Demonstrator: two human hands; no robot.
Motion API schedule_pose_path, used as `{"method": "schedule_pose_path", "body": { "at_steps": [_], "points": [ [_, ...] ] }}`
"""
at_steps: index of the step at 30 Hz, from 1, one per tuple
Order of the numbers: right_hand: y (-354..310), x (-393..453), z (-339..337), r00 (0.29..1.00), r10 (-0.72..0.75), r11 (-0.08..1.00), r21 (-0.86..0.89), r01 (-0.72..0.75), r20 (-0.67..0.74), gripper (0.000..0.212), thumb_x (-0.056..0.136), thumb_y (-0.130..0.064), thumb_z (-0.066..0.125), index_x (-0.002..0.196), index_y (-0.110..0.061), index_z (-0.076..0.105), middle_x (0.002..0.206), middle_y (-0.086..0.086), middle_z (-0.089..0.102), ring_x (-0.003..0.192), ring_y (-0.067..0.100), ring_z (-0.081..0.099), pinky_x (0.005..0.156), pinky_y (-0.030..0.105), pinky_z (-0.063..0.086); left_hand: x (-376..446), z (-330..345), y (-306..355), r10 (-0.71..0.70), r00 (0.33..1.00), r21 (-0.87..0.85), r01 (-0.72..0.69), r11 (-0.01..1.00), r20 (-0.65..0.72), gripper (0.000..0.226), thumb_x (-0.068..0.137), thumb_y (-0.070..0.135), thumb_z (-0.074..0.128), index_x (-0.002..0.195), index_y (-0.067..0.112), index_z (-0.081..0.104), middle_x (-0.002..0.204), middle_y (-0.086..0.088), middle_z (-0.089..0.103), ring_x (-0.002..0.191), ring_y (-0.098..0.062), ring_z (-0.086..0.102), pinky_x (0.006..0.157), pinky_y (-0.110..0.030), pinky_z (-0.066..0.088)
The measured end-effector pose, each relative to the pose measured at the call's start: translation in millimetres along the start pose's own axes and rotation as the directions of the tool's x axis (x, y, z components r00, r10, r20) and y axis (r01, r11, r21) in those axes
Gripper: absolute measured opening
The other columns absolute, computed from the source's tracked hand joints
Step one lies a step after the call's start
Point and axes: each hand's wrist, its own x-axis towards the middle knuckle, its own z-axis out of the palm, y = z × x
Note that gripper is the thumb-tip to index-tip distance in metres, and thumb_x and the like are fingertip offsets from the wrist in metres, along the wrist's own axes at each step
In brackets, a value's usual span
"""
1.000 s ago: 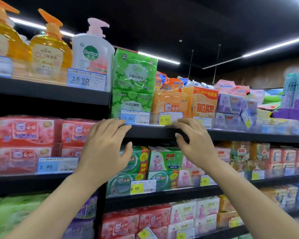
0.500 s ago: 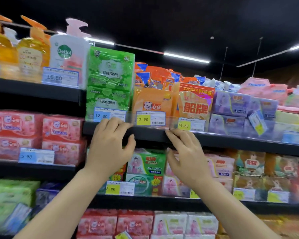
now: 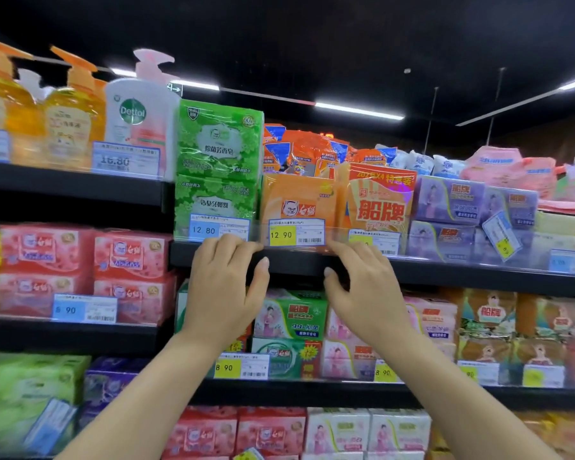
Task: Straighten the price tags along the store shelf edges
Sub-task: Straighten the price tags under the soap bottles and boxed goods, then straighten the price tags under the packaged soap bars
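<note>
The 12.90 price tag (image 3: 296, 233) is a small flat card, yellow on its left part with dark digits and white on its right part with a barcode. It sits upright and level behind a clear plastic strip (image 3: 337, 240) that runs along the front of the black shelf edge (image 3: 296, 265). The tag is between the two hands, just above the fingertips.

The left hand (image 3: 224, 293) reaches up with its fingers (image 3: 228, 244) curled over the top of the shelf edge, touching the lower rim of the strip; they are bent, not closed around anything. Just above these fingers is the 12.80 price tag (image 3: 219, 228), blue on the left and white on the right, also level.

The right hand (image 3: 362, 287) does the same on the other side, its fingers (image 3: 347, 250) hooked on the strip's lower rim, with the thumb free under the shelf edge. Just right of these fingers another yellow-and-white tag (image 3: 375, 242) is partly covered, so its price is not readable.

Far to the right of the fingers a tilted tag (image 3: 502, 235) leans against the purple soap packs (image 3: 445, 200). Behind the 12.90 tag stands an orange soap pack (image 3: 296, 200) in glossy film, and left of it are green wrapped packs (image 3: 218, 167).
</note>
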Motion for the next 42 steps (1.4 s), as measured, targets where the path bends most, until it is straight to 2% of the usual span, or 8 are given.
{"method": "schedule_pose_path", "body": {
  "at_steps": [4, 11, 17, 24, 27, 32, 37, 42],
  "points": [
    [-6.2, 26.5, -2.3, 0.989, -0.143, 0.988, -0.049, 0.144, 0.023, 0.043, 0.082, -0.016, 0.055, 0.124, -0.006, 0.055, 0.115, 0.008, 0.060, 0.108, 0.026, 0.050, 0.093, 0.040, 0.041, -1.0, -1.1, -1.2, 0.018, 1.000, 0.001, -0.018, 1.000, 0.002, 0.035, 0.093, 0.032, 0.043, 0.105, 0.008, 0.066, 0.093, -0.002, 0.055, 0.091, -0.024, 0.046, 0.083, -0.036, 0.038],
    [-9.4, 48.7, 3.9, 0.979, -0.185, 0.971, -0.136, 0.195, 0.082, 0.039, 0.080, -0.018, 0.054, 0.118, -0.009, 0.062, 0.106, 0.006, 0.058, 0.102, 0.027, 0.050, 0.086, 0.041, 0.042, -0.7, 0.8, -5.7, 0.046, 0.999, 0.013, -0.046, 0.999, -0.001, 0.034, 0.092, 0.032, 0.045, 0.106, 0.009, 0.066, 0.093, -0.001, 0.055, 0.090, -0.023, 0.045, 0.083, -0.033, 0.037],
    [-8.7, 45.9, 7.0, 0.985, -0.151, 0.976, -0.144, 0.162, 0.081, 0.040, 0.082, -0.019, 0.047, 0.119, -0.012, 0.062, 0.103, 0.004, 0.056, 0.099, 0.026, 0.047, 0.082, 0.040, 0.041, -1.7, 3.4, -4.8, 0.026, 0.999, 0.006, -0.026, 1.000, -0.024, 0.036, 0.092, 0.035, 0.044, 0.105, 0.009, 0.066, 0.093, -0.001, 0.054, 0.090, -0.022, 0.044, 0.082, -0.033, 0.035],
    [-14.5, 44.5, 10.0, 0.991, -0.104, 0.985, -0.131, 0.114, 0.079, 0.040, 0.080, -0.019, 0.052, 0.118, -0.013, 0.062, 0.101, 0.004, 0.055, 0.097, 0.025, 0.047, 0.082, 0.039, 0.041, -1.3, 3.9, -4.9, 0.026, 0.999, 0.002, -0.026, 1.000, -0.024, 0.035, 0.091, 0.034, 0.046, 0.104, 0.009, 0.066, 0.093, -0.002, 0.055, 0.091, -0.023, 0.045, 0.082, -0.034, 0.036],
    [-15.6, 42.8, 8.5, 0.990, -0.098, 0.985, -0.130, 0.111, 0.097, 0.041, 0.080, -0.020, 0.053, 0.119, -0.013, 0.061, 0.105, 0.004, 0.055, 0.100, 0.025, 0.046, 0.085, 0.040, 0.040, -1.1, 3.3, -5.5, 0.027, 0.999, -0.002, -0.027, 1.000, -0.024, 0.034, 0.090, 0.033, 0.047, 0.104, 0.009, 0.066, 0.092, -0.002, 0.055, 0.091, -0.023, 0.045, 0.083, -0.035, 0.036],
    [-11.4, 31.0, -5.1, 0.986, -0.101, 0.984, -0.135, 0.118, 0.131, 0.044, 0.086, -0.031, 0.046, 0.126, -0.014, 0.055, 0.120, 0.003, 0.055, 0.114, 0.022, 0.044, 0.098, 0.037, 0.033, -3.4, -1.6, -7.6, 0.066, 0.998, 0.009, -0.066, 0.998, 0.007, 0.036, 0.090, 0.033, 0.047, 0.109, 0.008, 0.065, 0.095, -0.003, 0.056, 0.092, -0.024, 0.046, 0.085, -0.036, 0.038],
    [16.0, -5.7, -33.3, 0.992, -0.042, 0.979, -0.193, 0.065, 0.120, 0.042, 0.087, -0.029, 0.050, 0.124, -0.013, 0.056, 0.119, 0.003, 0.058, 0.113, 0.022, 0.049, 0.098, 0.036, 0.035, -7.2, -6.9, -10.7, 0.120, 0.989, 0.034, -0.123, 0.992, 0.083, 0.046, 0.089, 0.034, 0.047, 0.120, 0.005, 0.061, 0.104, -0.007, 0.058, 0.102, -0.027, 0.048, 0.096, -0.040, 0.038],
    [63.0, -36.5, -53.9, 0.992, 0.034, 0.973, -0.229, -0.005, 0.122, 0.047, 0.087, -0.037, 0.041, 0.124, -0.012, 0.056, 0.120, 0.004, 0.058, 0.113, 0.023, 0.049, 0.098, 0.041, 0.039, -4.6, -6.9, 2.6, 0.075, 0.989, 0.062, -0.083, 0.995, 0.128, 0.048, 0.088, 0.038, 0.045, 0.118, 0.004, 0.061, 0.113, -0.009, 0.059, 0.108, -0.031, 0.050, 0.100, -0.045, 0.036]
  ]
}}
